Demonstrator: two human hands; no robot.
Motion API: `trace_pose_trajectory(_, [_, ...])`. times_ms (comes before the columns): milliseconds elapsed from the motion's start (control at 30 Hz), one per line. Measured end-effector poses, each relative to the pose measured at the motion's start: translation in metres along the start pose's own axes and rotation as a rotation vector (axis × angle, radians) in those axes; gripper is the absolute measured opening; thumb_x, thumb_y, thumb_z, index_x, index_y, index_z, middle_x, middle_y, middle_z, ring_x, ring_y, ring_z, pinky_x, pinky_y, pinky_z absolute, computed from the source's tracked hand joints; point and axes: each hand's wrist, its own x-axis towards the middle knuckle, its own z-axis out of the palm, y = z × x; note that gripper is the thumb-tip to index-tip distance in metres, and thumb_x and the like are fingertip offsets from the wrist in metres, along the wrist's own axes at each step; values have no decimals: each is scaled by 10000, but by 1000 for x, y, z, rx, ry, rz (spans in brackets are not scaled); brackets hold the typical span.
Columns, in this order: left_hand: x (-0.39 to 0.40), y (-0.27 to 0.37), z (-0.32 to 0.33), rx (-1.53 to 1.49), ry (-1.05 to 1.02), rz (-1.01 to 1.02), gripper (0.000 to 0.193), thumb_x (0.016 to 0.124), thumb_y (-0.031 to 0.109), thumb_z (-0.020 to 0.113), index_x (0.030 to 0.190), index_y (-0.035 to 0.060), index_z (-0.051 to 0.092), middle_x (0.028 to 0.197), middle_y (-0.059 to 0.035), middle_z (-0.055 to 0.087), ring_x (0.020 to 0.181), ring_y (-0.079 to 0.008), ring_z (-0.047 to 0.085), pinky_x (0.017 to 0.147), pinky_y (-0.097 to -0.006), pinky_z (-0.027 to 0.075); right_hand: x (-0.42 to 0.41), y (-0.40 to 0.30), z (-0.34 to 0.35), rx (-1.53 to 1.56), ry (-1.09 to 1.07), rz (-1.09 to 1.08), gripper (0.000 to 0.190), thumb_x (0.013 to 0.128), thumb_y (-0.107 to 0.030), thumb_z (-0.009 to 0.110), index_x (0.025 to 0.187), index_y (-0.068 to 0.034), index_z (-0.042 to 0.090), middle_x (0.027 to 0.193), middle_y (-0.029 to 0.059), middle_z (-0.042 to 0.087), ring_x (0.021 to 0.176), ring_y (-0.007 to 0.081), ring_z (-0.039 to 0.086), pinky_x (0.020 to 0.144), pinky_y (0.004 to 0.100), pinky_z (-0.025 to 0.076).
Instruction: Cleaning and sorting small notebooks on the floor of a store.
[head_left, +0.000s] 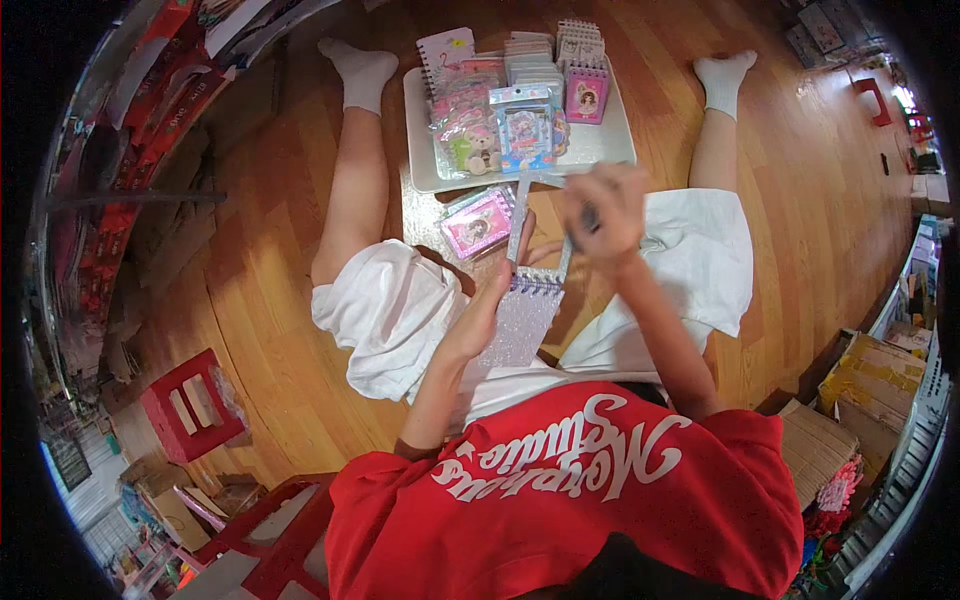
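Observation:
A small spiral-bound notepad (526, 322) with a silvery glitter surface lies in my left hand (484, 304), tilted above my lap. Its glittery frame-shaped cover (519, 225) is flipped up beyond the purple coil, and some left fingers show through the opening. My right hand (609, 214) is blurred and curled beside the frame's right side. A small dark object (590, 216) shows in that fist; what it is cannot be made out. On the floor past my left hand is a pink glitter notepad (478, 223) with a doll picture, apparently on top of another.
Between my feet, a white tray (429, 180) carries a flamingo spiral notebook (448, 52), bear-shaped packs (480, 146), a blue pack (523, 131) and stacked notepads (586, 94). A red plastic stool (191, 405) is at left; cardboard boxes (870, 375) stand at right.

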Motion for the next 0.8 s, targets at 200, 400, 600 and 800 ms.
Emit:
trace_pose_trajectory(200, [-4,-2,-5,-54,-130,-57,714,981,564,268,1520,144,58,1439,-99,386,980,-122,559,814,-255,473,13,-9,-26,354,51,234,179,751,21,657,895,-79,620,897,82,581,781,210,557,745,422,456])
trace_pose_trajectory(400, [-9,-13,-11,245,15,-135,683,982,565,261,1507,138,170,1350,-107,483,914,-124,578,796,-268,486,-16,-8,-19,297,-486,-279,255,724,-13,725,951,-87,636,932,85,587,795,250,564,747,429,454])
trace_pose_trajectory(600, [-5,-3,1,-55,-15,-161,658,997,532,258,1413,34,367,1177,-75,582,854,-123,597,797,-267,488,-1,3,-24,144,-52,128,346,670,46,708,989,-58,626,939,92,586,838,276,553,742,378,450])
trace_pose_trajectory(800, [-6,-15,-11,115,132,-213,616,1014,475,271,1424,20,342,1235,-85,555,971,-147,589,853,-271,474,-15,-51,-35,374,-120,-76,294,696,-23,710,974,-71,628,966,107,583,823,239,563,785,411,459])
